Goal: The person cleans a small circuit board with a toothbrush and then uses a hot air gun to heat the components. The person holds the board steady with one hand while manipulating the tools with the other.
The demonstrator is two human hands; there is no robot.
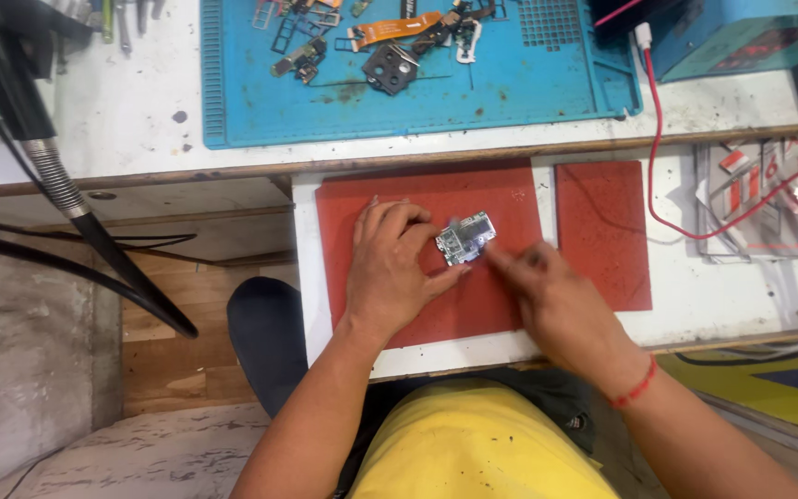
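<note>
The left hand pinches a small circuit board on the red mat, while the right hand (blurred, grip unclear) touches the board's edge.

Both forearms reaching in from six o'clock, converging toward the centre. Left hand palm down, fingers curled, thumb pointing toward three o'clock. Right hand blurred, fingertips aimed at ten o'clock, red thread at wrist.
</note>
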